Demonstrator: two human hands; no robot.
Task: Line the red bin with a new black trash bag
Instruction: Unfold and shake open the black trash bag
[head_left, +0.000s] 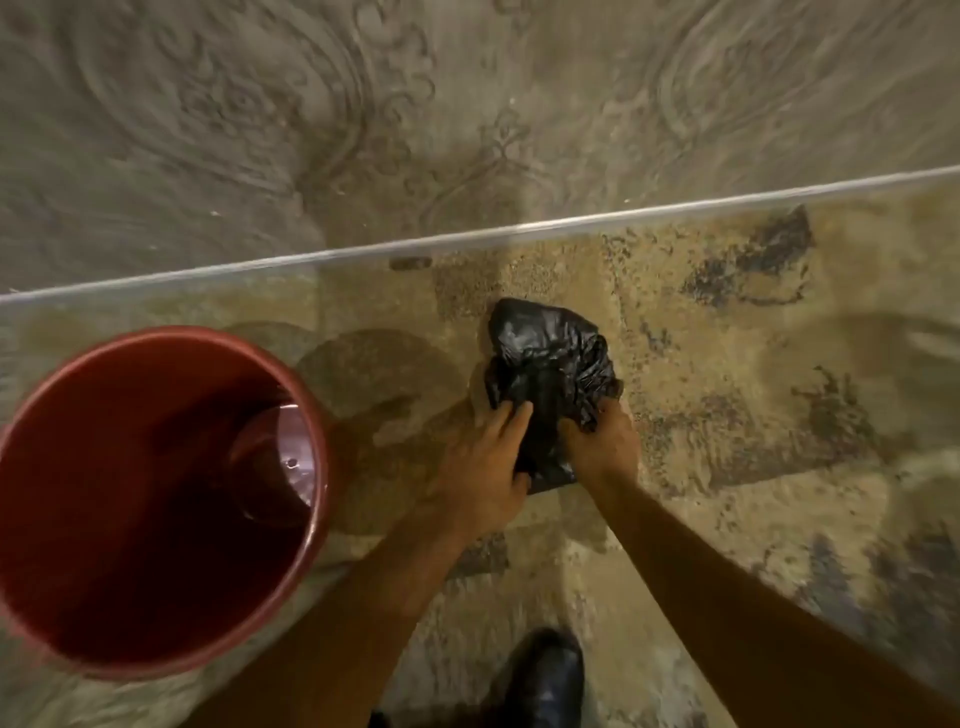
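Note:
A round red bin (311, 415) stands on the floor at the lower left, seen from above, with no liner inside and a wet sheen at its bottom. To its right a crumpled, bunched black trash bag (550, 353) is held in front of me above the speckled floor. My left hand (483, 467) grips the bag's lower left part, fingers dug into the plastic. My right hand (602, 447) grips its lower right edge. Both forearms reach in from the bottom of the view.
A pale metal strip (467, 239) crosses the floor diagonally, dividing patterned grey tile beyond from speckled tan stone (727, 415) here. A black shoe (545, 680) stands at the bottom centre, just right of the bin.

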